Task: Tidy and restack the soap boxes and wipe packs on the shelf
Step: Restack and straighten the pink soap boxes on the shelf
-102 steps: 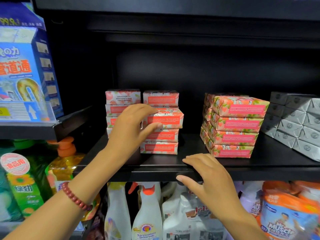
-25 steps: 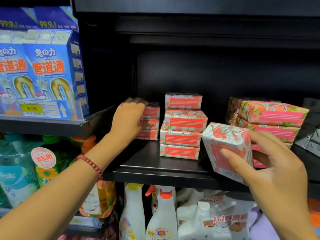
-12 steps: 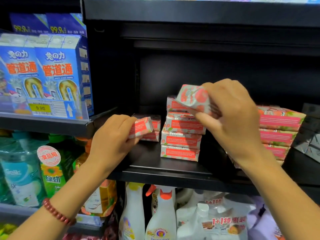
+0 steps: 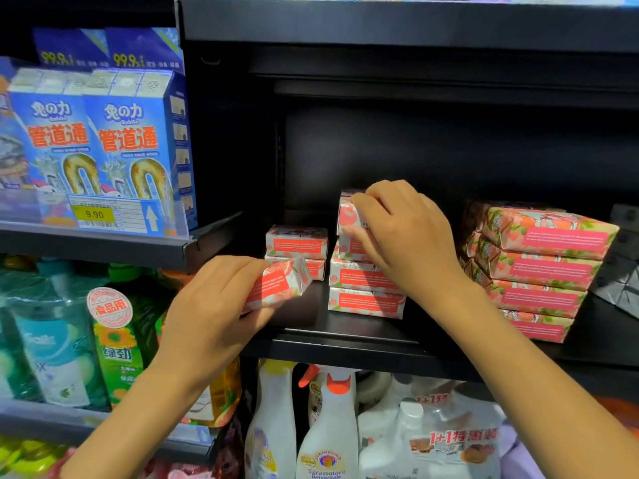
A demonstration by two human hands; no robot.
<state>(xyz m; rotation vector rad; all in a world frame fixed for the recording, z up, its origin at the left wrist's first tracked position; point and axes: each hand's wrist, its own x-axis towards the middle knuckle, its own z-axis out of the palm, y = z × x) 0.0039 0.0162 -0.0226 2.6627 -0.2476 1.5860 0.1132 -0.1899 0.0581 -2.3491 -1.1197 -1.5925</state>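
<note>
Head view: my right hand (image 4: 401,233) clamps a soap box (image 4: 347,216) onto the middle stack (image 4: 363,288); my left hand (image 4: 214,305) grips another box (image 4: 280,285), tilted, just before the short stack (image 4: 296,250). Restacking is midway, I judge; next, release squarely, then level the tilted one on top.

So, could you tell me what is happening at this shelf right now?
A person is restacking pink soap boxes on the black shelf. The left hand holds one soap box tilted, in front of a low back stack. The right hand grips the top box of the taller middle stack. A stack of larger pink packs sits to the right, untouched.
</note>
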